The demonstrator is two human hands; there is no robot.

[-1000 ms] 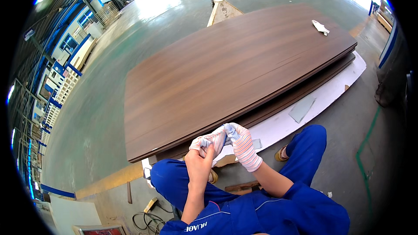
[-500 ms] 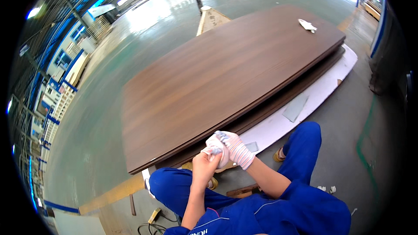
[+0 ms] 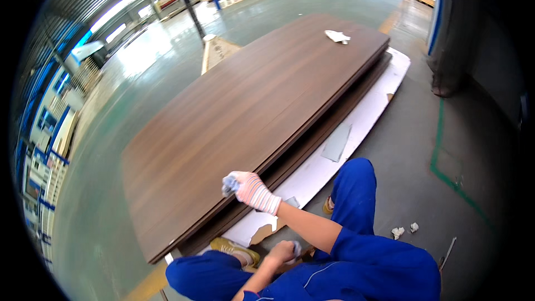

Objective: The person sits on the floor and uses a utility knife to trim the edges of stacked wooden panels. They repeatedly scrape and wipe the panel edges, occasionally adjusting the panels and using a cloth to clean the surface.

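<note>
My right hand (image 3: 245,185), in a striped white-and-pink glove, is closed round a crumpled grey-blue rag (image 3: 229,185). It is just over the near edge of a brown wood-grain panel (image 3: 239,128), the top one of a stack. My bare left hand (image 3: 282,252) is low in front of my lap, its fingers curled. A small greyish piece (image 3: 297,248) shows at its fingers, perhaps cloth; its kind is unclear.
A white crumpled cloth or paper (image 3: 337,37) lies on the panel's far end. White sheeting (image 3: 368,106) under the stack carries a grey strip (image 3: 337,142). White scraps (image 3: 397,233) lie on the floor at right. A pallet jack handle (image 3: 189,8) stands behind the stack.
My hands, together before, are now apart. The right moved left and up over the panel edge with the rag; the left dropped toward my lap. The view has shifted to the right.
</note>
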